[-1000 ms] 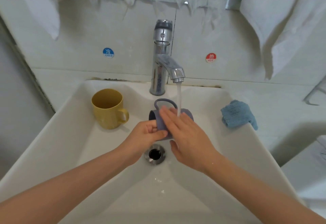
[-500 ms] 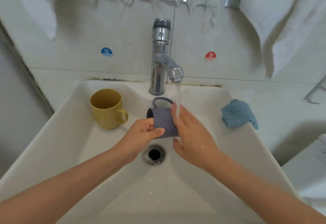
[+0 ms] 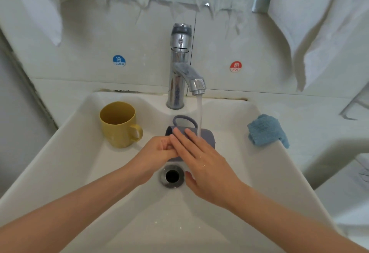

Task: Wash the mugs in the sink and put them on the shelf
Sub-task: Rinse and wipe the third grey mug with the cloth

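A grey mug [image 3: 206, 137] lies on its side under the running water, above the drain [image 3: 172, 176] of the white sink [image 3: 265, 173], its handle pointing up toward the tap. My left hand [image 3: 157, 153] grips the mug at its left end. My right hand [image 3: 199, 161] lies across the mug's side with straight fingers, covering most of it. A yellow mug [image 3: 118, 124] stands upright at the sink's back left, its handle to the right.
The chrome tap [image 3: 180, 67] runs a stream of water onto the grey mug. A blue cloth [image 3: 266, 130] lies on the sink's right rim. White towels hang on the wall at upper left and upper right.
My right hand has slid leftward across the grey mug's side, its fingers now reaching the mug's left end. The left hand keeps its hold.
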`<state>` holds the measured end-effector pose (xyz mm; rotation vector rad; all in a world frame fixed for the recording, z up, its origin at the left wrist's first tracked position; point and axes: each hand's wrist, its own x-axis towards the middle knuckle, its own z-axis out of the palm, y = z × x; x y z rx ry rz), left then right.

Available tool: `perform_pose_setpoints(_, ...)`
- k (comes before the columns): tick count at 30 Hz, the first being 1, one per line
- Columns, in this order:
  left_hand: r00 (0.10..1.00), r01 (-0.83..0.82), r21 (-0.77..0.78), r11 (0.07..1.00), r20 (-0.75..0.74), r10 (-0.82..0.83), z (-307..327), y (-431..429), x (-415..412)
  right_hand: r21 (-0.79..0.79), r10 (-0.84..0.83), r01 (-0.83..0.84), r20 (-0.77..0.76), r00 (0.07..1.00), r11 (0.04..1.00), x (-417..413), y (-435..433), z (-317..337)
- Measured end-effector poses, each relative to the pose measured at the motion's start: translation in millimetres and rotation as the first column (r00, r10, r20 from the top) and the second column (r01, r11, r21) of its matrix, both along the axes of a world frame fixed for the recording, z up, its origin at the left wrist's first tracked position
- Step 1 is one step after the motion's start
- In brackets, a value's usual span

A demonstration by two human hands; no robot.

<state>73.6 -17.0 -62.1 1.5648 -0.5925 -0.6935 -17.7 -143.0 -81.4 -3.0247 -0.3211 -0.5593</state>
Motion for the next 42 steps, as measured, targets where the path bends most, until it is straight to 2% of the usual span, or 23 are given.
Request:
perform_pose_setpoints(3,0.999,0.000,-0.012,1.000,-0.033,-0.001,1,0,2,0.047,-0.126,0.126,0.006,0.992,0.991,4,-20,2)
perform_pose_setpoints(6,1.000,0.005,0.017,1.000,0.006,-0.005,2,-1,0,0.034,-0.211,0.210,0.024,0.977,0.977,-2,-35,10)
perform_pose_setpoints(10,1.000,0.029,-0.048,0.998,0.006,-0.028,6,0,1,0.101,0.003,-0.002,-0.009,1.000,0.995,1,0,5)
perform_pose_setpoints(12,1.000,0.007,-0.090,0.996,-0.020,-0.009,6,1,4,0.091,0.025,-0.025,0.005,1.000,0.996,6,-2,5)
perform_pose_setpoints(16,0.999,-0.051,-0.068,0.996,-0.013,0.050,7,1,7,0.249,-0.210,0.218,-0.059,0.976,0.944,4,-41,12)
perform_pose_setpoints(19,0.997,0.026,-0.020,0.999,0.067,-0.025,6,2,2,0.399,-0.201,0.242,-0.141,0.969,0.884,4,-46,12)
perform_pose_setpoints(21,0.988,0.063,0.036,0.997,0.139,-0.067,7,3,0,0.513,-0.166,0.217,-0.144,0.975,0.830,7,-43,12)
perform_pose_setpoints(23,0.981,0.104,0.086,0.991,0.156,-0.117,8,3,-3,0.552,-0.162,0.209,-0.133,0.978,0.808,9,-44,13)
perform_pose_setpoints(24,0.983,0.129,0.074,0.989,0.120,-0.137,8,2,-4,0.544,-0.165,0.206,-0.124,0.978,0.813,8,-46,14)
perform_pose_setpoints(26,0.990,0.126,-0.039,0.991,-0.059,-0.128,7,-1,-6,0.510,-0.168,0.198,-0.105,0.980,0.837,7,-47,14)
perform_pose_setpoints(27,0.985,0.082,-0.089,0.993,-0.146,-0.094,5,-2,-7,0.500,-0.170,0.200,-0.104,0.980,0.843,7,-46,15)
perform_pose_setpoints(29,0.977,-0.017,-0.117,0.993,-0.215,-0.009,2,-3,-7,0.481,-0.171,0.203,-0.111,0.979,0.853,7,-44,14)
perform_pose_setpoints(32,0.981,-0.076,-0.098,0.992,-0.188,0.057,-1,-4,-10,0.431,-0.163,0.182,-0.081,0.983,0.884,8,-43,11)
perform_pose_setpoints(35,0.991,-0.102,-0.059,0.993,-0.089,0.097,-4,-5,-11,0.242,-0.203,0.188,0.036,0.979,0.952,7,-38,5)
perform_pose_setpoints(38,0.995,-0.100,-0.052,0.994,-0.019,0.099,-6,-4,-12,0.176,-0.256,0.235,0.107,0.961,0.956,4,-15,-1)
perform_pose_setpoints(42,0.994,-0.099,-0.065,0.993,0.048,0.102,-5,-4,-13,0.086,-0.178,0.168,0.129,0.976,0.982,3,11,-1)
